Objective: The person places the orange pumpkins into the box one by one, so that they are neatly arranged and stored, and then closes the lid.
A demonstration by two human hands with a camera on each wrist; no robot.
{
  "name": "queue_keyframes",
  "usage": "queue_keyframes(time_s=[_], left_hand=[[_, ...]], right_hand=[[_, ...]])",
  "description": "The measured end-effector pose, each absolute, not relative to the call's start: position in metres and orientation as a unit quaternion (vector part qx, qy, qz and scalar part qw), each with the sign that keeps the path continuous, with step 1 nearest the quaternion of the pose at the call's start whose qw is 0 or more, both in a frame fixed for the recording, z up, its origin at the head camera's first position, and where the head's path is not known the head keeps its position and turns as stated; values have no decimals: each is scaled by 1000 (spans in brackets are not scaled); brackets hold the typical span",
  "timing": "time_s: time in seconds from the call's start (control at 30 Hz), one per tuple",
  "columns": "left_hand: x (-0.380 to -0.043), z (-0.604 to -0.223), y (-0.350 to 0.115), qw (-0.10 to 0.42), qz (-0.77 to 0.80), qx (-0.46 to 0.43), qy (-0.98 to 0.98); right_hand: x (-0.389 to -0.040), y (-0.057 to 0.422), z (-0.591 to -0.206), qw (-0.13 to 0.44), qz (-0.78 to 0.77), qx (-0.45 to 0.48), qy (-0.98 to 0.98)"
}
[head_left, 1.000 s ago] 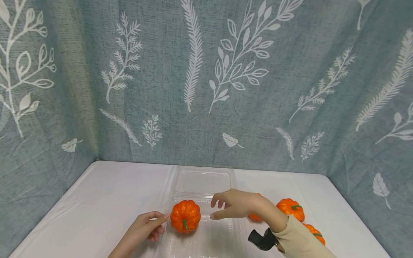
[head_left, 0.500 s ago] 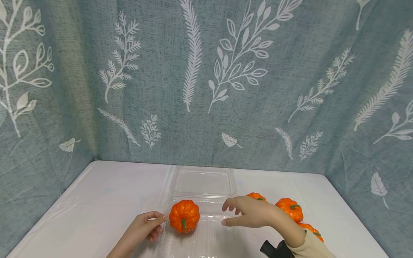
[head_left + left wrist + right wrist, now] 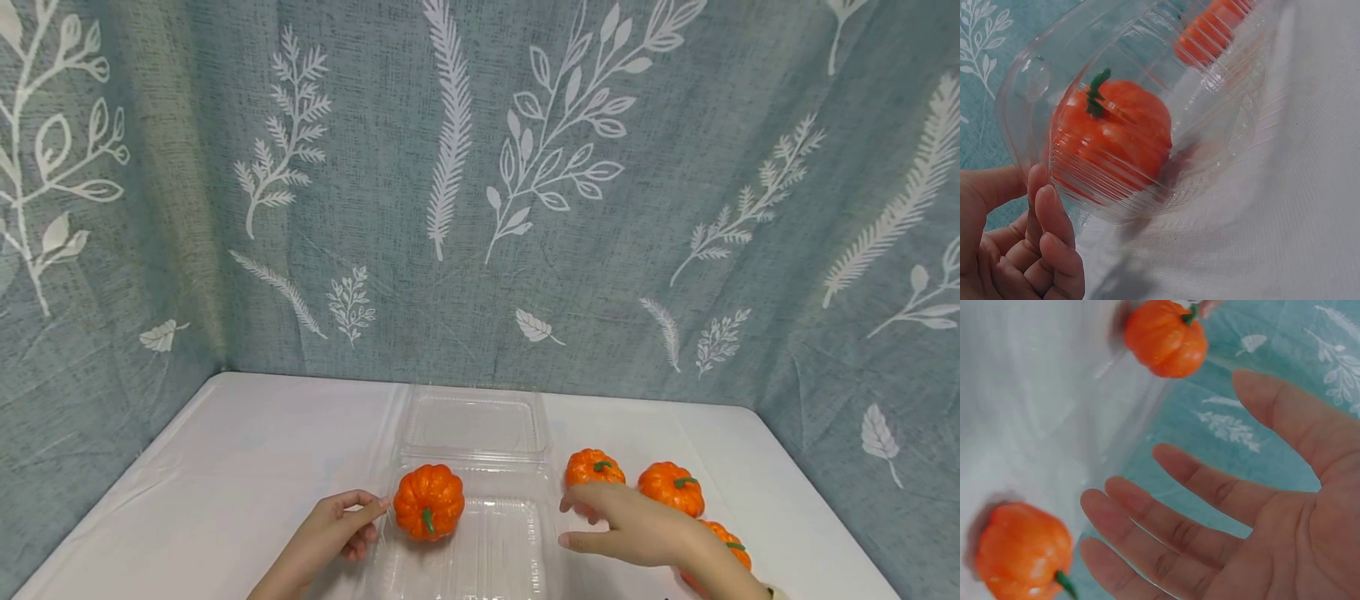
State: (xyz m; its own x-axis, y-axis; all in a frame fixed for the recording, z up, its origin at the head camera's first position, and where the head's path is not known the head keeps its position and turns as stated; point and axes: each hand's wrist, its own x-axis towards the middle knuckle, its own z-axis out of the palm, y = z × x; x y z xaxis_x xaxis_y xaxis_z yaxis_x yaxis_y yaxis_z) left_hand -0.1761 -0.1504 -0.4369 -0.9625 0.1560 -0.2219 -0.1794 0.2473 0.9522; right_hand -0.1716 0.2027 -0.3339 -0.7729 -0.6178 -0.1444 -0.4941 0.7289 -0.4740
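A clear plastic clamshell box (image 3: 498, 542) lies opened out on the white table, its lid (image 3: 474, 423) folded back. One orange pumpkin (image 3: 429, 502) with a green stem sits in the left part of its base. My left hand (image 3: 333, 529) pinches the box's left rim between thumb and forefinger; in the left wrist view those fingertips (image 3: 1038, 181) are on the plastic edge. My right hand (image 3: 637, 527) is over the table right of the box, fingers spread and holding nothing. A second pumpkin (image 3: 595, 467) lies just beyond its fingertips, partly covered by the hand.
Two more orange pumpkins lie to the right, one farther back (image 3: 672, 488) and one nearer (image 3: 724, 542), partly behind the right forearm. A blue-green curtain (image 3: 480, 317) with white leaf prints stands behind the table and along its sides.
My right hand has moved from over the box to the right, towards the loose pumpkins, uncovering more of the nearest one. The left hand and the boxed pumpkin have stayed put.
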Motion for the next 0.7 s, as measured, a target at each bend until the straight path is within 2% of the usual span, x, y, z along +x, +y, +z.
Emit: queue_keyframes(time_s=[0.3,0.57,0.7], left_hand=[[-178,-436,-149,136,614,-9,777],[-178,-437,-150,141,613,-13,777],[-177,-437,-150,137,618,-12,774]], right_hand=[[-161,221,-348,131,-218,-260,931],[-149,226,-358,112,-137,-88,980],[-144,234,-365,94,-111,-35,989]])
